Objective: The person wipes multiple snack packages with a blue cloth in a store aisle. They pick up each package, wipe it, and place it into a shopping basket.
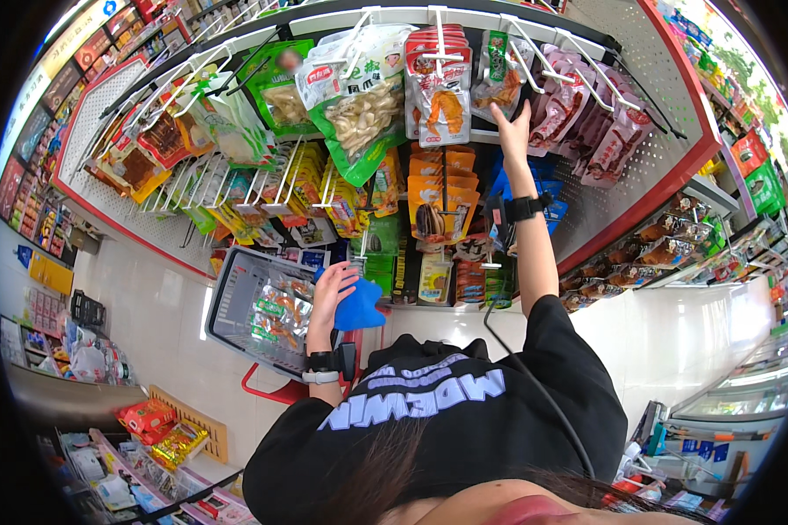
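Note:
My right hand (516, 131) reaches up to a clear-and-green snack packet (497, 82) hanging from a white display hook. Its thumb is at the packet's lower part and its fingers at the right edge; whether they grip it cannot be seen. Lower down, my left hand (331, 292) holds a blue cloth (360, 303) beside the right side of a grey shopping basket (226, 315). Several clear packets with green labels (276, 308) lie in the basket. Pink snack packets (614, 141) hang to the right of my right hand, and red-topped packets (437, 98) to its left.
A large green-and-white food bag (361, 105) hangs at the rack's middle. White hooks (441, 56) stick out towards me. The rack has red-edged side panels (686, 111). A red frame (279, 394) shows beneath the basket. A black cable (532, 380) runs across my shirt.

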The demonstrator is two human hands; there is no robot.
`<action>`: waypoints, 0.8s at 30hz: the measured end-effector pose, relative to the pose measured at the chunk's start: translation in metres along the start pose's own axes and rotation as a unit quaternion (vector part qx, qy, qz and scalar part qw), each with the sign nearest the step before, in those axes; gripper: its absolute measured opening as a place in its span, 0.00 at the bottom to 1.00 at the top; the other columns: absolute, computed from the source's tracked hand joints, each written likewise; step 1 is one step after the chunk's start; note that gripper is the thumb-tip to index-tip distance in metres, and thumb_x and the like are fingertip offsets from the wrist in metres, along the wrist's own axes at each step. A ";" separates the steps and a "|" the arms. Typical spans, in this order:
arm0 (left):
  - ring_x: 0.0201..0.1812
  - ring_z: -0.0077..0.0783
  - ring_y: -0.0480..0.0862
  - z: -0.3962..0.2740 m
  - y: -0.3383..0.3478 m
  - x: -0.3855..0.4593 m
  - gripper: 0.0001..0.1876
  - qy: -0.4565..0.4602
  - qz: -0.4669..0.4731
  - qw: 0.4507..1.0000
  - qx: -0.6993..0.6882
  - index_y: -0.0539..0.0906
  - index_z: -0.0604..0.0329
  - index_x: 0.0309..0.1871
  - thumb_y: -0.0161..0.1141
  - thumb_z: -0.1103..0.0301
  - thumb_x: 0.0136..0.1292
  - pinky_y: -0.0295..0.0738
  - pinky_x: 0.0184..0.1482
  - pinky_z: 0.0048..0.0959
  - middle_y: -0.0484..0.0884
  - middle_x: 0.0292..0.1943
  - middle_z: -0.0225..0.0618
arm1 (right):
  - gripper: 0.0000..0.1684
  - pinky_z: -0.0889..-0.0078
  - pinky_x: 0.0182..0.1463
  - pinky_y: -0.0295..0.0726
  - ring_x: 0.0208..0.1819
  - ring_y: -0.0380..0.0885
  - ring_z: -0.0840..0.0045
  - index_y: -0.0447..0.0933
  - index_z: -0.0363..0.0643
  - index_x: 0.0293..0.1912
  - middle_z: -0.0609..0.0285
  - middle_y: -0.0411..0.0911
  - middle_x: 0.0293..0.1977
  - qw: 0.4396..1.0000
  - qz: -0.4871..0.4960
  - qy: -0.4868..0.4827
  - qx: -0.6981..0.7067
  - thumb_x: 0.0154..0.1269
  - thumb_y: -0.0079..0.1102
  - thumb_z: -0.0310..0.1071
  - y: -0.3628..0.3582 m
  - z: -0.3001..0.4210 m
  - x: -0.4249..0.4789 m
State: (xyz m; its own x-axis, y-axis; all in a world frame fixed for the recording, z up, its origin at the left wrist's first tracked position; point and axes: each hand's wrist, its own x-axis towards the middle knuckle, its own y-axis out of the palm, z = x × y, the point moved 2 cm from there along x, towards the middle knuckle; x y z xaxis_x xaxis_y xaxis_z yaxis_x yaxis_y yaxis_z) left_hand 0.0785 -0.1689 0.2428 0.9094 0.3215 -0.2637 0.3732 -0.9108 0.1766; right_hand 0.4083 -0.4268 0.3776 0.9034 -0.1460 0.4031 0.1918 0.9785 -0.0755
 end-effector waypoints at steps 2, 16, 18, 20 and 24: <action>0.50 0.31 0.77 0.003 0.001 -0.006 0.19 -0.003 -0.006 1.000 0.000 0.70 0.59 0.54 0.44 0.57 0.69 0.72 0.48 0.27 0.77 0.49 0.39 | 0.52 0.67 0.62 0.57 0.62 0.58 0.62 0.50 0.31 0.63 0.43 0.57 0.60 0.999 -0.033 0.014 0.022 0.50 0.66 0.51 0.005 -0.014 0.013; 0.48 0.28 0.77 0.003 0.033 -0.001 0.17 0.001 0.046 0.998 0.053 0.72 0.56 0.54 0.43 0.57 0.69 0.70 0.49 0.27 0.77 0.47 0.36 | 0.14 0.85 0.36 0.66 0.33 0.68 0.91 0.74 0.34 0.43 0.69 0.76 0.35 0.975 0.029 -0.023 0.219 0.61 0.59 0.34 -0.022 0.026 -0.051; 0.49 0.28 0.77 -0.004 0.047 0.000 0.17 0.005 0.088 0.993 0.083 0.72 0.57 0.54 0.43 0.57 0.69 0.70 0.49 0.28 0.77 0.47 0.36 | 0.11 0.83 0.39 0.68 0.34 0.69 0.90 0.73 0.34 0.41 0.67 0.76 0.35 0.979 0.023 -0.033 0.200 0.62 0.56 0.32 -0.035 0.042 -0.070; 0.50 0.28 0.76 -0.020 0.063 -0.001 0.17 0.002 0.129 0.986 0.109 0.71 0.58 0.54 0.43 0.58 0.69 0.70 0.50 0.28 0.77 0.48 0.35 | 0.13 0.84 0.38 0.69 0.34 0.70 0.90 0.72 0.33 0.43 0.67 0.76 0.35 0.977 0.017 -0.046 0.207 0.62 0.56 0.32 -0.045 0.057 -0.086; 0.51 0.29 0.75 -0.039 0.087 0.004 0.16 0.069 0.234 0.962 0.125 0.69 0.59 0.56 0.42 0.61 0.70 0.69 0.52 0.27 0.76 0.50 0.36 | 0.14 0.87 0.36 0.69 0.34 0.70 0.92 0.72 0.32 0.43 0.66 0.76 0.35 0.969 0.020 -0.037 0.245 0.63 0.56 0.33 -0.067 0.084 -0.109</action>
State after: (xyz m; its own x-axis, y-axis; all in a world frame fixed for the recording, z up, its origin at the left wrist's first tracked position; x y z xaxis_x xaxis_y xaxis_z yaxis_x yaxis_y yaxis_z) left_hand 0.1222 -0.2370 0.2945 0.9891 -0.1240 -0.0798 -0.1238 -0.9923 0.0079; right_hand 0.2648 -0.4639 0.4152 0.8727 -0.1134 0.4750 -0.0646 0.9373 0.3424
